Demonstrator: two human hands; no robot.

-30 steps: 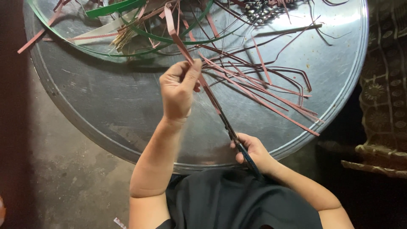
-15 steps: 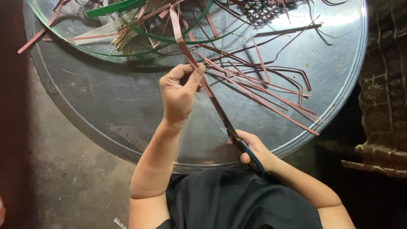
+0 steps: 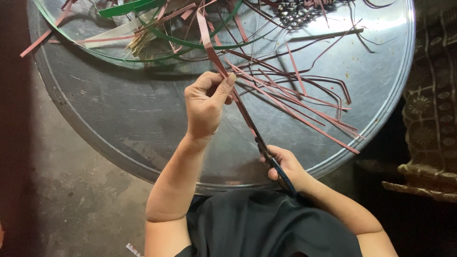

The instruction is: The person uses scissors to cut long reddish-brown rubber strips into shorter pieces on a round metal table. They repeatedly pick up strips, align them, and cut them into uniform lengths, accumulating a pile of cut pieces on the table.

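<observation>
Since half a second ago, the pink strip has leaned a little more upright and the right hand has slid slightly toward the near edge of the tray; the left hand has hardly shifted. The left hand pinches the pink strip between thumb and forefinger, above the middle of the round metal tray. The right hand grips dark-handled scissors at the near edge, blades pointing up along the strip; the blades are too thin and dark to tell whether they are parted. Part of the handles is hidden inside the fingers and against the black garment. Loose pink strips fan out toward the right edge of the tray. At the far edge lie green strips, cut off by the top of the view, and a small woven piece, mostly out of view. Patterned fabric lies beyond the right edge.
</observation>
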